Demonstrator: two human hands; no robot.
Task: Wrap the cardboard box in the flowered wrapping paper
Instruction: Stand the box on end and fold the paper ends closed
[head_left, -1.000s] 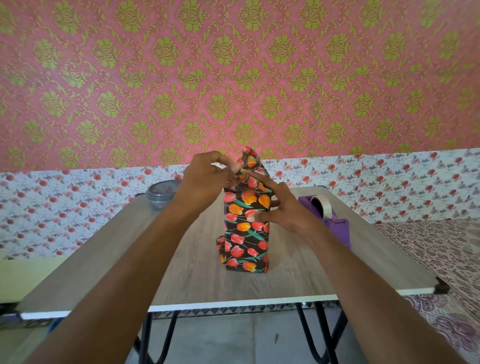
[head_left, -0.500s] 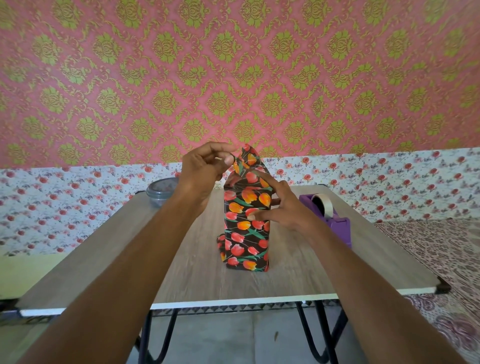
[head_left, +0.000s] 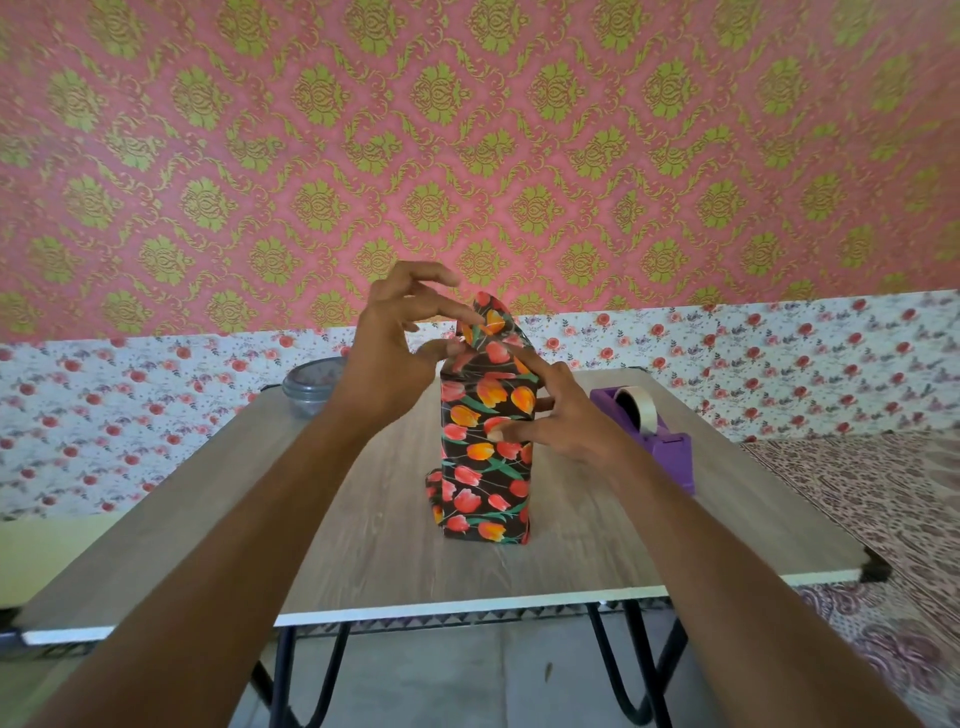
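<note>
Desk, wood-grain, one.
- Wrapped box, one: upright at the desk's middle, well apart from every edge, covered in flowered wrapping paper. One loose flap stands up at the top.
- Bare desk runs to the near and left edges.
- Tape dispenser, one, purple: between the box and the right edge.
- Clear container, one: at the far left corner.
- Left grip: fingers spread and lifted, holding nothing, thumb tip touching the paper at the box's top left.
- Right grip: fingers straight and spread, pressing the box's right side and top edge.
- Since a second ago: the left fingers, then bunched on the flap, have opened. The box, dispenser and container are unmoved.
</note>
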